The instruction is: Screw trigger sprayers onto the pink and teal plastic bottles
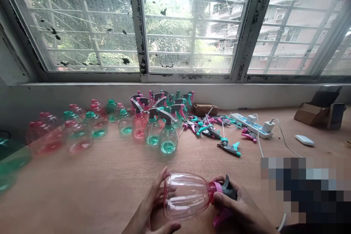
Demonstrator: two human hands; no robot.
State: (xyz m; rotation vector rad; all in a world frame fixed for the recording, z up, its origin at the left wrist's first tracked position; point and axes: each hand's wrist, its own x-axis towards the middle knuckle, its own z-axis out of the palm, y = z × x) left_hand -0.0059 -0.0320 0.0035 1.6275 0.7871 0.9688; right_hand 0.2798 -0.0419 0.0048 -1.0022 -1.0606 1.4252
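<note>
A clear pink spray bottle (186, 195) lies on its side in the air above the near part of the table, its base toward the left. My left hand (153, 204) cups the base end, fingers behind it and thumb below. At the neck, my right hand (236, 203) grips the pink collar of the black and pink spray head (229, 189), with thumb and fingers around it. The pink trigger hangs beneath the right hand. Whether the collar is fully screwed down cannot be made out.
Pink and green bottles without heads (78, 135) stand at the left. Bottles with spray heads (168, 137) stand mid-table by the wall. Loose spray heads (208, 128) lie right of them, near a white power strip (252, 125). Farther right are a white mouse-like object (304, 140) and a cardboard box (312, 113).
</note>
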